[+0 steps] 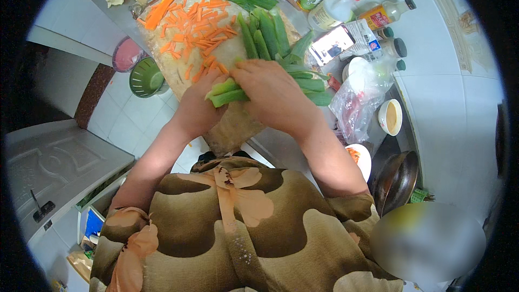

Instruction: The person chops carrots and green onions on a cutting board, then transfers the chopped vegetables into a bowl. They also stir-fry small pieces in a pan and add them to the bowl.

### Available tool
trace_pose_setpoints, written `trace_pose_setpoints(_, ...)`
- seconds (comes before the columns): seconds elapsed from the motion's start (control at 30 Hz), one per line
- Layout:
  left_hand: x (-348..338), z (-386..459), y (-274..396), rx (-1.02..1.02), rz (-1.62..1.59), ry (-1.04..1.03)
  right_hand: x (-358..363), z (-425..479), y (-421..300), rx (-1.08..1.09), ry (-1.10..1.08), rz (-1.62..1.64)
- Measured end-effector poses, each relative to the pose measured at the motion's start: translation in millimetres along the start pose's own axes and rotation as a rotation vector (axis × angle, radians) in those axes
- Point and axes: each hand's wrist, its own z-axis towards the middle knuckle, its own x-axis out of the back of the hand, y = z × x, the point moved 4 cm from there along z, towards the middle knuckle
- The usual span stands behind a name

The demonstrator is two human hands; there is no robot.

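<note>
My right hand is closed over a small bunch of light green stalks, which look like green onion. My left hand curls around the near ends of the same stalks, its fingertips by the right hand's. Both hands are above a worn cutting board. More green lengths lie beyond my right hand, and others stick out to its right. Cut carrot sticks are scattered over the board's left half. The palms and part of the bunch are hidden.
Bottles line the wall at right, with a lit phone before them. Nearer are a plastic bag, a bowl of brown liquid, a plate and a dark wok. A green basket stands low on the left.
</note>
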Motion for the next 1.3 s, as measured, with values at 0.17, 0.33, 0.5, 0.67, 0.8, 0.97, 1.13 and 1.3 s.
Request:
trace_pose_setpoints(0.17, 3, 0, -3, 0.071, -0.425, -0.091, -18, -5, -3, 0.047, 0.172, 0.000)
trace_pose_setpoints(0.33, 19, 10, 6, 0.077, -0.387, -0.413, -6, -9, 0, -0.057, 0.147, -0.065)
trace_pose_setpoints(0.5, 34, 75, -14, 0.057, -0.870, -0.550, 28, -46, 20, -0.361, 0.390, 0.137)
trace_pose_setpoints(0.67, -27, 162, -36, 0.063, -0.305, -0.092, 38, -100, 54, -0.806, 0.502, 0.275)
trace_pose_setpoints(0.8, -94, 217, -13, -0.032, 0.007, -0.068, 37, -133, 65, -0.986, 0.589, 0.460)
trace_pose_setpoints(0.97, -137, 239, 23, -0.013, 0.244, -0.256, 30, -152, 68, -0.952, 0.736, 0.519)
trace_pose_setpoints(1.13, -153, 251, -19, 0.115, 0.266, -0.257, 23, -155, 77, -1.001, 0.696, 0.525)
trace_pose_setpoints(1.3, -133, 245, -21, 0.167, -0.007, -0.322, 22, -153, 86, -1.026, 0.669, 0.488)
